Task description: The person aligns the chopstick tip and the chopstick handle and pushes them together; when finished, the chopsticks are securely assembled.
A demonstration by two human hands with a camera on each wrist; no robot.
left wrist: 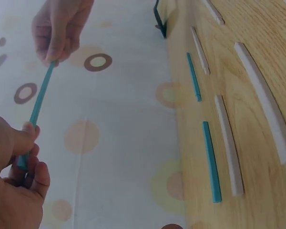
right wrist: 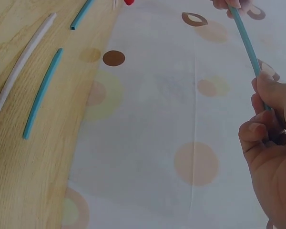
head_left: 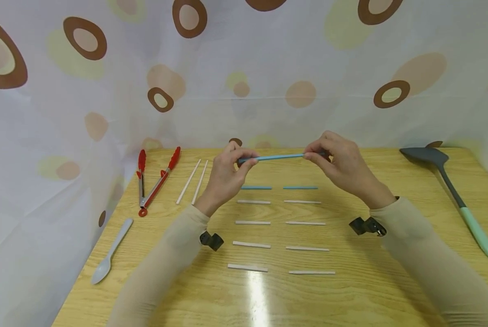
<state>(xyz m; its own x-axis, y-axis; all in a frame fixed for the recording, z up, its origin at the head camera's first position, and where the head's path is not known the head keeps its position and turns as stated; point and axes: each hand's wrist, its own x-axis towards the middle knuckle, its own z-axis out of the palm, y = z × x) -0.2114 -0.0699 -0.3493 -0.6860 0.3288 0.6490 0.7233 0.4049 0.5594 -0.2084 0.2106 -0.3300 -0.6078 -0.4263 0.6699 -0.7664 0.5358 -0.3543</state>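
Observation:
Both hands hold one thin blue stick (head_left: 280, 157) raised above the far part of the table, nearly level in the head view. My left hand (head_left: 226, 172) pinches its left end between thumb and fingers. The right hand (head_left: 339, 160) pinches the other end. In the left wrist view the stick looks straight and whole between the hands; its ends are partly covered by the fingers. Below lie two shorter blue sticks, one on the left (head_left: 257, 187) and one on the right (head_left: 300, 187), end to end with a gap between.
Several short white sticks (head_left: 252, 222) lie in two columns nearer the front. To the left are two longer white sticks (head_left: 188, 181), red-tipped tongs (head_left: 159, 184) and a grey spoon (head_left: 111, 254). A dark spatula with a green handle (head_left: 475, 229) lies at right. Patterned cloth (head_left: 268, 54) hangs behind.

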